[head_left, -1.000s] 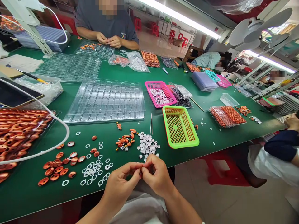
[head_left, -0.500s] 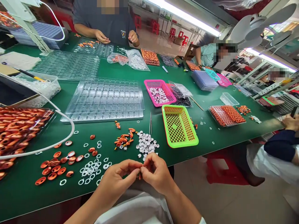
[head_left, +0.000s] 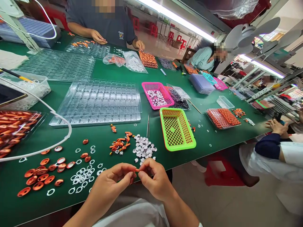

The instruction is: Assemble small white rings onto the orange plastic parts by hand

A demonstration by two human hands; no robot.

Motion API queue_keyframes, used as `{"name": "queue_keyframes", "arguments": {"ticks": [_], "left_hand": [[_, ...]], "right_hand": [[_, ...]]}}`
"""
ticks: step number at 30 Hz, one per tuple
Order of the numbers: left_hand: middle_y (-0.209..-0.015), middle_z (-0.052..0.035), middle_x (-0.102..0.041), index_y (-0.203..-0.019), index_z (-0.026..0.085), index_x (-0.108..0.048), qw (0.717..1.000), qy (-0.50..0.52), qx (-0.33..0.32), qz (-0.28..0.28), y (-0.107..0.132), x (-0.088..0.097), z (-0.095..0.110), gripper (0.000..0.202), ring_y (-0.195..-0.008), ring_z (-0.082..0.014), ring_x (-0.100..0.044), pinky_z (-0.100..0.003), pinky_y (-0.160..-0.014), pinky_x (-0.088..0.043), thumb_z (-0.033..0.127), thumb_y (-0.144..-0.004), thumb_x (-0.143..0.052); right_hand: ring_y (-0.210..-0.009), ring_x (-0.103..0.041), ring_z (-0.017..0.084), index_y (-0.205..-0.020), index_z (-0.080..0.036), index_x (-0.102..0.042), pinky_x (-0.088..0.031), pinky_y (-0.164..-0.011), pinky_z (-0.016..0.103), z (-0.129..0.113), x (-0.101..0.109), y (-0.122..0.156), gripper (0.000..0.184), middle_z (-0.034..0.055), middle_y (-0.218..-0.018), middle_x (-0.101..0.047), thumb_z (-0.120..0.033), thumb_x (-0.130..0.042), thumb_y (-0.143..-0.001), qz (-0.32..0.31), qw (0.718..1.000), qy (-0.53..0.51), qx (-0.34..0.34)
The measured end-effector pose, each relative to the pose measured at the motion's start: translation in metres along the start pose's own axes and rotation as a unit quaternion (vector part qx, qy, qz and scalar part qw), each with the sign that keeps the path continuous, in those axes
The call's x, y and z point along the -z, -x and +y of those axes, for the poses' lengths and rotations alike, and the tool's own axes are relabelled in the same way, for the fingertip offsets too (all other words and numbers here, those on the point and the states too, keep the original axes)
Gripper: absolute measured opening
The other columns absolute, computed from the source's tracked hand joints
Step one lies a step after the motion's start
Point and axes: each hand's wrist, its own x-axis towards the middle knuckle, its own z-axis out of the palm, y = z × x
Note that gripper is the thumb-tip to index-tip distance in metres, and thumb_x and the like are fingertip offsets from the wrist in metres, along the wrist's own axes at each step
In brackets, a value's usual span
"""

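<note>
My left hand pinches a small orange earbud part between thumb and forefinger, just over the table's front edge. From the other side my right hand has its thumb and forefinger closed on the same part; the fingertips cover most of it. Right behind the hands lies a heap of small white caps. Left of the caps are orange earbud stems with gold tips. White rings and orange oval shells are spread out to the left of my left hand.
Tweezers lie behind the caps, beside a green basket. A pink basket holds white pieces. Stacked clear trays lie behind. A white cable curves past a tray of orange shells. Co-workers sit around the table.
The view has shifted slightly, so most things sit further left. My fingertips have moved a little apart, showing more of the orange part. The co-worker opposite has lowered a hand onto an orange-filled tray.
</note>
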Motion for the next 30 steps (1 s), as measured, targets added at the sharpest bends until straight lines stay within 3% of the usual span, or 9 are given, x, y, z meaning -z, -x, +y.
{"name": "queue_keyframes", "arguments": {"ticks": [7,13,21,25,30], "left_hand": [[-0.073,-0.0044,-0.071,-0.084,0.017,-0.073,1.000,0.021,-0.004,0.021,0.001,0.001,-0.006,0.026,-0.067,-0.0177,-0.065,-0.022,-0.059,-0.052,0.041,-0.075,-0.069],[-0.065,-0.0020,-0.069,-0.079,0.016,-0.073,0.998,0.045,0.002,0.048,-0.001,-0.003,0.001,0.019,-0.058,-0.0132,-0.060,-0.019,-0.054,-0.049,0.033,-0.071,-0.070],[-0.072,-0.0062,-0.073,-0.076,0.013,-0.071,0.983,0.168,0.012,0.070,-0.007,-0.006,0.002,0.016,-0.059,-0.0125,-0.062,-0.021,-0.056,-0.051,0.026,-0.067,-0.073],[-0.077,-0.0078,-0.075,-0.079,0.013,-0.072,0.978,0.199,0.016,0.063,-0.006,-0.009,0.006,0.020,-0.060,-0.0136,-0.065,-0.023,-0.058,-0.054,0.029,-0.068,-0.075],[-0.080,-0.0073,-0.076,-0.087,0.014,-0.075,0.980,0.179,-0.001,0.089,-0.003,-0.020,0.011,0.023,-0.070,-0.0179,-0.071,-0.027,-0.068,-0.059,0.031,-0.071,-0.074]], "right_hand": [[-0.063,-0.049,0.010,-0.081,-0.018,-0.057,-0.038,-0.056,0.021,0.001,-0.001,0.001,0.009,-0.0010,-0.073,-0.056,-0.027,-0.057,-0.082,-0.001,1.000,0.011,-0.001],[-0.060,-0.046,0.010,-0.081,-0.018,-0.057,-0.036,-0.055,0.021,0.002,-0.001,0.002,0.008,-0.0020,-0.071,-0.053,-0.025,-0.056,-0.083,-0.008,1.000,0.003,0.006],[-0.069,-0.053,0.012,-0.091,-0.020,-0.060,-0.043,-0.060,0.023,0.012,0.011,0.013,0.005,0.0011,-0.079,-0.055,-0.019,-0.055,-0.092,0.025,0.991,0.045,0.126],[-0.072,-0.056,0.013,-0.104,-0.023,-0.060,-0.048,-0.062,0.025,0.013,0.008,0.015,0.016,0.0019,-0.087,-0.060,-0.014,-0.060,-0.090,0.028,0.978,0.075,0.194],[-0.073,-0.061,0.013,-0.107,-0.023,-0.058,-0.053,-0.065,0.024,0.010,-0.008,0.014,0.019,0.0018,-0.091,-0.065,-0.020,-0.065,-0.090,0.091,0.969,0.146,0.176]]}}
